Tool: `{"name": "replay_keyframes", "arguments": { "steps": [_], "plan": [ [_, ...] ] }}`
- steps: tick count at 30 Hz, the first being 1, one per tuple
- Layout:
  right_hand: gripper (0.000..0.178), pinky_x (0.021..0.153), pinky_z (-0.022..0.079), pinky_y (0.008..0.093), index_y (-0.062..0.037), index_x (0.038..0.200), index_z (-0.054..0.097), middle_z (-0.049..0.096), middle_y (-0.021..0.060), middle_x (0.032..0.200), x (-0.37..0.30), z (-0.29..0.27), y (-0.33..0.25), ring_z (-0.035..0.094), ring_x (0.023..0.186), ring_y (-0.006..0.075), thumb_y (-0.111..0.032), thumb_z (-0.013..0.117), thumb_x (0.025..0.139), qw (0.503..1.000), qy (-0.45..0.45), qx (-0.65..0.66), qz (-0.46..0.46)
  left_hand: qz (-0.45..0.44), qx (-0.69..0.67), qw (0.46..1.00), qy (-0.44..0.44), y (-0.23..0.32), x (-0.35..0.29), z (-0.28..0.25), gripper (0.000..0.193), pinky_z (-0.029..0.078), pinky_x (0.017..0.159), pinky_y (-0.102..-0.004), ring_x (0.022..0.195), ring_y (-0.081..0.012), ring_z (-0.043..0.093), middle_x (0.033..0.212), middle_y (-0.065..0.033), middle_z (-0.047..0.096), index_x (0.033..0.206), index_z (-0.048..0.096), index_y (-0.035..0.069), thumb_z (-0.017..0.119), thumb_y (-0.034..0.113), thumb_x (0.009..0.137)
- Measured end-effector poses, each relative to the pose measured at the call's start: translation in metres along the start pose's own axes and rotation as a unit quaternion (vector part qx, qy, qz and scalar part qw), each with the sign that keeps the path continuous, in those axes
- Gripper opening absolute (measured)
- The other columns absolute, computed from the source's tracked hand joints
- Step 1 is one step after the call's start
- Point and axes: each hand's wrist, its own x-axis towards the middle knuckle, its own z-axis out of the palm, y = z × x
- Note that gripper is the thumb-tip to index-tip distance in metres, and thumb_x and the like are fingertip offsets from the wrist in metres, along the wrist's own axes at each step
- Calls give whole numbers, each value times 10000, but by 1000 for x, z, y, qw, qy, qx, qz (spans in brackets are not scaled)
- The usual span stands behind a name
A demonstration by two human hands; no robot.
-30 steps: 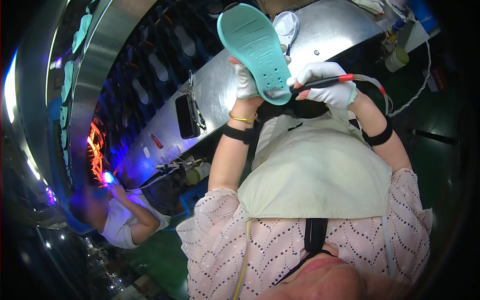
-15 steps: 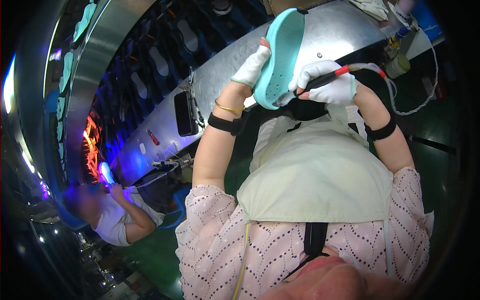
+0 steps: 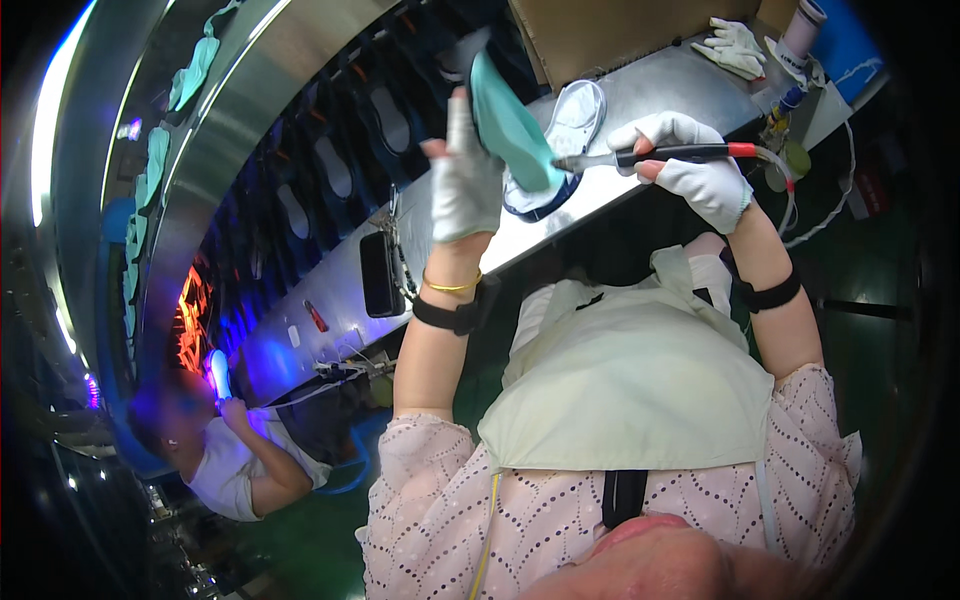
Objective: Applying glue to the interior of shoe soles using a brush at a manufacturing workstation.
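My left hand, in a white glove with bare fingertips, holds up a tilted turquoise shoe sole. The sole's far end is smeared by motion, and some of its contact with my fingers is hidden. My right hand, gloved the same way, is closed around a glue-brush-like tool with a black handle, red bands and a tube trailing from its end. Its tip meets the sole's near end. Behind the sole, a white shoe with a dark rim lies on the metal bench, partly covered.
A phone and a small red tool lie along the bench. White gloves rest at its far right, near a cardboard box. Dark racks with soles stand beyond. At left, a co-worker holds a lit sole.
My left hand has moved left and turned the sole, so its dimpled face no longer shows. The tool has shifted up and right. A white shoe on the bench has come into view.
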Motion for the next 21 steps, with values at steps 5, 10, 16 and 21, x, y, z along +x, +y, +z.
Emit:
{"name": "replay_keyframes", "arguments": {
  "steps": [5, 10, 16, 21],
  "plan": [
    [176, 695, 443, 213, -24, 955, 553, 597, 37, 853, 1, 10, 6, 560, 791, 86, -38, 606, 787, 999, 33, -16, -19, -201, -263, 943, 8, -12, -8, -18, 828, 396, 925, -517, 1038, -352, 524, 1145, -153, 537, 1222, 468, 89, 378, 746, 726],
    [175, 671, 451, 212, -25, 947, 575, 618, 39, 854, 16, 10, 47, 587, 757, 93, -50, 625, 781, 991, 131, 12, -2, -148, -257, 955, -4, -71, -39, 11, 585, 388, 967, -431, 1067, -307, 516, 1176, -159, 518, 1268, 393, 37, 476, 440, 852],
    [161, 762, 452, 233, -12, 938, 577, 607, 33, 892, 18, 28, 58, 568, 845, 88, -11, 617, 782, 987, 97, -56, -119, -131, -245, 960, -27, -103, -46, 19, 575, 413, 933, -369, 1068, -260, 516, 1190, -117, 510, 1261, 395, 45, 437, 467, 872],
    [153, 761, 445, 229, -19, 940, 579, 601, 24, 901, 4, 26, 48, 553, 835, 84, -26, 613, 791, 996, 66, 49, -22, -129, -219, 965, 65, -93, -44, 24, 563, 451, 869, -373, 1013, -224, 534, 1139, -79, 526, 1211, 446, 124, 293, 559, 888]
  ]
}}
